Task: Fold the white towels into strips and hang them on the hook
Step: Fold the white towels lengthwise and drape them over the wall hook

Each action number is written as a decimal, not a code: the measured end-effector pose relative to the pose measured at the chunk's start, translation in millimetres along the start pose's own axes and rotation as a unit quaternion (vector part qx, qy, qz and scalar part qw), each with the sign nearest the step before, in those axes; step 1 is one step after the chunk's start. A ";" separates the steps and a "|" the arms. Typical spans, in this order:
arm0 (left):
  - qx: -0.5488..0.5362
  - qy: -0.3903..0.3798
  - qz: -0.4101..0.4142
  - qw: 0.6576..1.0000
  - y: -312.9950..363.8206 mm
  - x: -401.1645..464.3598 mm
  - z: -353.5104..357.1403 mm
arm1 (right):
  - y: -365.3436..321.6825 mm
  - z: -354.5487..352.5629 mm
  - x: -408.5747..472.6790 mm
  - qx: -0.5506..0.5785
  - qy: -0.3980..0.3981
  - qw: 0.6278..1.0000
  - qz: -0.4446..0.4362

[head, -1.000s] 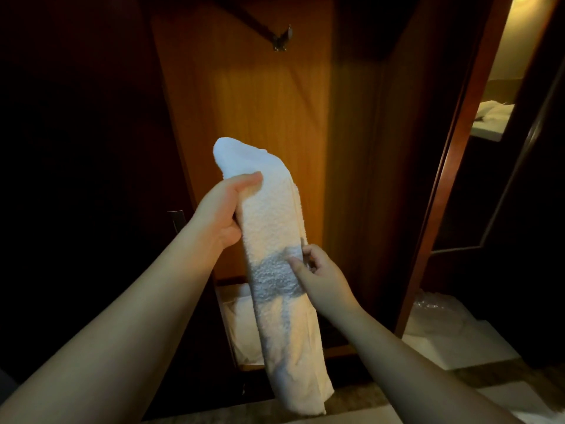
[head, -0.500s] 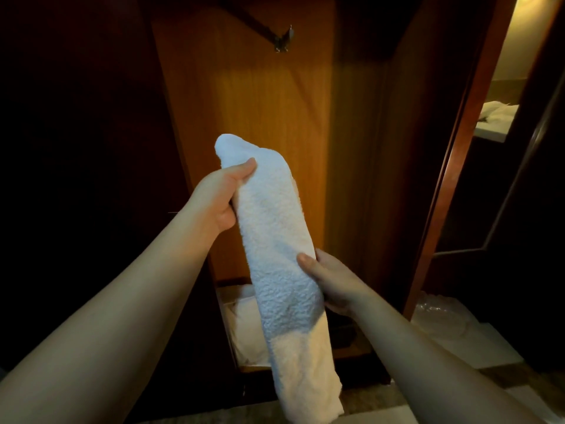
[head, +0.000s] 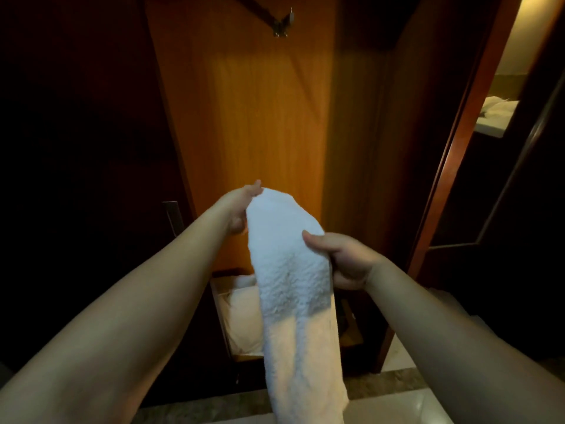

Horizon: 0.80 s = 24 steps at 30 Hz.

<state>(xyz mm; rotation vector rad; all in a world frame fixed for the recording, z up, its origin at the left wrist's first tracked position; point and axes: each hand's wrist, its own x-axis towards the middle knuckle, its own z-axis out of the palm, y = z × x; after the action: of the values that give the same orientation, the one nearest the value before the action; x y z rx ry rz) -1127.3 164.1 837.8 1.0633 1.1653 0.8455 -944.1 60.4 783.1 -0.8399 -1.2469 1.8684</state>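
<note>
Below the hook [head: 282, 24], your right hand [head: 345, 258] had slid up the towel [head: 290, 270] to grip near its top; your left hand [head: 238, 209] pinched the fold. Strip formed, hanging pending.

Both bare forearms reach forward and up. The left hand [head: 238, 209] is raised higher, its thumb laid on top of the folded white terry towel strip [head: 290, 270], fingers hidden behind it. The right hand [head: 345, 258] sits lower, its grip pinching the strip's right edge between thumb and curled fingers.
</note>
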 end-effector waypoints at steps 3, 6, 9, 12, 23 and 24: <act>-0.001 -0.056 -0.031 0.998 -23.8 8.7 -5.0 | -14.3 -6.7 -1.7 0.060 0.010 0.997 -0.042; -0.002 -0.039 -0.025 0.999 -35.8 10.1 -1.6 | -32.0 -11.2 -0.6 0.080 0.059 0.992 -0.078; 0.034 0.105 0.151 0.982 -40.8 -3.2 10.0 | -45.3 -8.7 8.1 0.070 0.144 0.982 -0.095; 0.097 0.161 0.336 0.923 -53.0 -27.9 21.0 | -57.3 0.1 18.4 -0.009 0.221 0.970 -0.103; 0.293 0.142 0.354 0.877 -83.8 -26.3 45.9 | -97.0 37.6 43.7 -0.324 0.325 0.882 -0.107; 0.311 0.155 0.354 0.868 -82.2 -23.6 46.5 | -99.6 39.0 44.6 -0.327 0.324 0.881 -0.109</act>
<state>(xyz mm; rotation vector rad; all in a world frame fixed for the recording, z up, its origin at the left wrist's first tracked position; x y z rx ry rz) -1087.7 108.0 768.9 2.0219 1.3748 1.2795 -978.6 106.4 883.7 -1.4559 -1.4401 0.8297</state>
